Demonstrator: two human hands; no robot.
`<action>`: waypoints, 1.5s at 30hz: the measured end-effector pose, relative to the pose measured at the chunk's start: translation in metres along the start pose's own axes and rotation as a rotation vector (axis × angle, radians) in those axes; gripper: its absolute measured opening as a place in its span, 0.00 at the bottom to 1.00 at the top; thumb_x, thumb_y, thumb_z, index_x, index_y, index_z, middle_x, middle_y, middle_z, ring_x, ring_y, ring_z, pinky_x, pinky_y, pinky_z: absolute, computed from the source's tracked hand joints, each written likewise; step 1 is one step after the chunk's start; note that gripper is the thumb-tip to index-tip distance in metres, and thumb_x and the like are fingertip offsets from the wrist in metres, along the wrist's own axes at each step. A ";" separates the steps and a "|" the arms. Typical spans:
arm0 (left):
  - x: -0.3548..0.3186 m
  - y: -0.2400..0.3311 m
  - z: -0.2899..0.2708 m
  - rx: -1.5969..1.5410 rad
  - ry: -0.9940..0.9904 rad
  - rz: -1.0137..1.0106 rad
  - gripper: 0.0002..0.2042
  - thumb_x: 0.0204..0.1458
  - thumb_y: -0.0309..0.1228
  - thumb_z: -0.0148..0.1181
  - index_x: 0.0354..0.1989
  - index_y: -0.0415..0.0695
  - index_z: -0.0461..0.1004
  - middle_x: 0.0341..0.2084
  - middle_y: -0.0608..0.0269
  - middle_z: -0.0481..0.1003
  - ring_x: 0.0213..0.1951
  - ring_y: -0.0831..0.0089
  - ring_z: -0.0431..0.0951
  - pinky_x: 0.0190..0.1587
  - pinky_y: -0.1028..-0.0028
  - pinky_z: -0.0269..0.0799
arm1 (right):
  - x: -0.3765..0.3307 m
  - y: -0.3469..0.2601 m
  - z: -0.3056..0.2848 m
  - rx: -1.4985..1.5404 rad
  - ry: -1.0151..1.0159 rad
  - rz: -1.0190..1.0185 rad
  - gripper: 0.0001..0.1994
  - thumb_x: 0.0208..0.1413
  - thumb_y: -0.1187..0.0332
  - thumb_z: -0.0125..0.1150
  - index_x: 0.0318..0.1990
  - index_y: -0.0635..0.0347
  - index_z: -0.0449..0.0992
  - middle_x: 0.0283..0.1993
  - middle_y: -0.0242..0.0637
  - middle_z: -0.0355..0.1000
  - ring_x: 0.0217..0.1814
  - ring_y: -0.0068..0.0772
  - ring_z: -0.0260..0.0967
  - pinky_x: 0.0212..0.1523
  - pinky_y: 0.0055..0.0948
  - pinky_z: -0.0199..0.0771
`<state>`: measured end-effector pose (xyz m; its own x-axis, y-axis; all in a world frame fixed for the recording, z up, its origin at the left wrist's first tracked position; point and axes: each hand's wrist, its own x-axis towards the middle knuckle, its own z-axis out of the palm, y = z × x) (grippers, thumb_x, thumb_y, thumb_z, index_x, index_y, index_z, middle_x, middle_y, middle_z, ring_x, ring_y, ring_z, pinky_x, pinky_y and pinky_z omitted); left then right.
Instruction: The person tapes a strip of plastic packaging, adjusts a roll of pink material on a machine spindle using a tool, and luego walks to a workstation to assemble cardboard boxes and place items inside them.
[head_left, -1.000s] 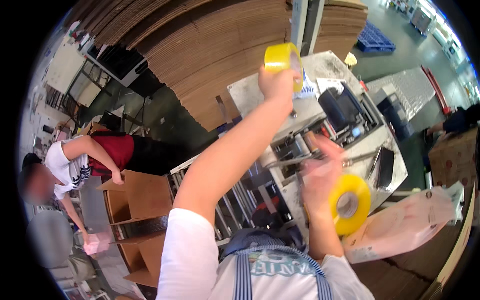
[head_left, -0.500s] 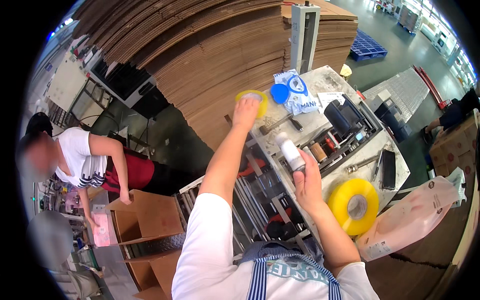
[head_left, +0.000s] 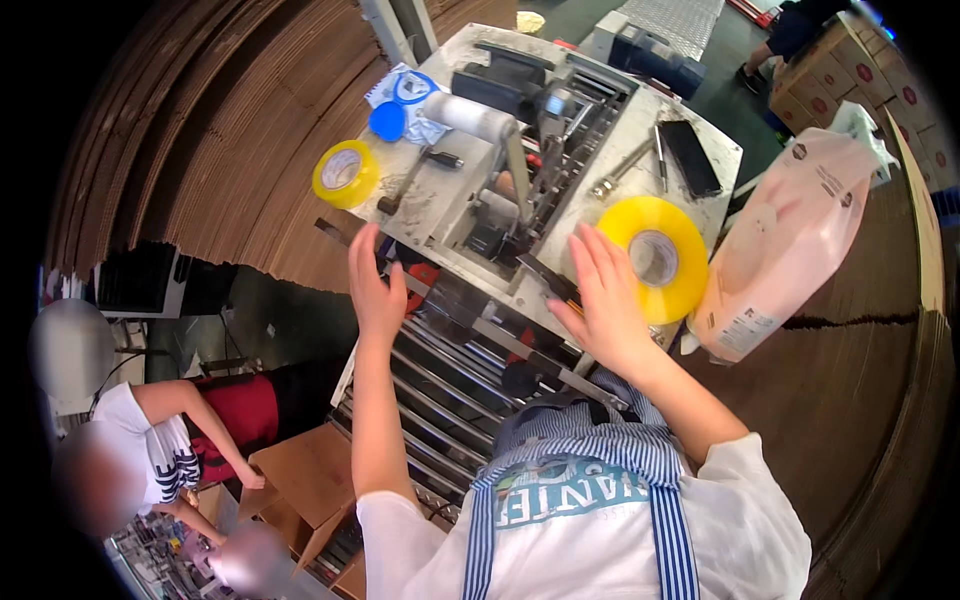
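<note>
Both hands are spread and hold nothing: the left hand (head_left: 375, 290) hovers below the small yellow tape roll (head_left: 345, 173), the right hand (head_left: 600, 300) touches the large yellow tape roll (head_left: 655, 258) on the machine's surface (head_left: 440, 195). Gripping the large roll by its rim, clear of the rollers (head_left: 450, 375), would seem wisest.

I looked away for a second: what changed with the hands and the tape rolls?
The left hand let go of the small yellow tape roll, which now lies on the grey machine top, and drew back empty. The right hand opened beside the large yellow tape roll, which stayed put.
</note>
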<state>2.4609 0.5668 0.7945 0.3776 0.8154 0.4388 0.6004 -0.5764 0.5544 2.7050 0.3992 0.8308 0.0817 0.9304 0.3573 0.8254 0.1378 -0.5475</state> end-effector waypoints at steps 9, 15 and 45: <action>-0.102 0.026 0.019 -0.268 -0.108 -0.155 0.25 0.43 0.19 0.52 0.54 0.39 0.61 0.51 0.51 0.63 0.54 0.57 0.64 0.57 0.67 0.58 | -0.046 0.045 -0.033 -0.437 -0.318 0.423 0.44 0.32 0.58 0.70 0.58 0.68 0.56 0.46 0.50 0.69 0.52 0.44 0.65 0.60 0.51 0.47; -0.110 0.094 0.029 -0.503 -0.256 -0.116 0.22 0.44 0.18 0.53 0.51 0.39 0.65 0.48 0.57 0.66 0.51 0.67 0.68 0.55 0.70 0.61 | -0.030 0.048 -0.076 0.264 0.059 0.555 0.33 0.43 0.59 0.64 0.56 0.64 0.60 0.46 0.47 0.69 0.48 0.39 0.67 0.53 0.35 0.61; -0.126 0.202 -0.031 -1.418 -0.219 -0.424 0.34 0.41 0.33 0.67 0.56 0.37 0.57 0.49 0.61 0.65 0.51 0.73 0.66 0.55 0.72 0.59 | -0.073 -0.050 -0.083 0.439 -0.133 -0.144 0.45 0.42 0.53 0.67 0.63 0.66 0.48 0.44 0.40 0.71 0.50 0.35 0.66 0.54 0.34 0.59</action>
<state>2.5131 0.3460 0.8733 0.5277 0.8488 0.0325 -0.4269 0.2320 0.8740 2.7042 0.2960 0.8951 -0.1120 0.9230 0.3683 0.5070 0.3718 -0.7776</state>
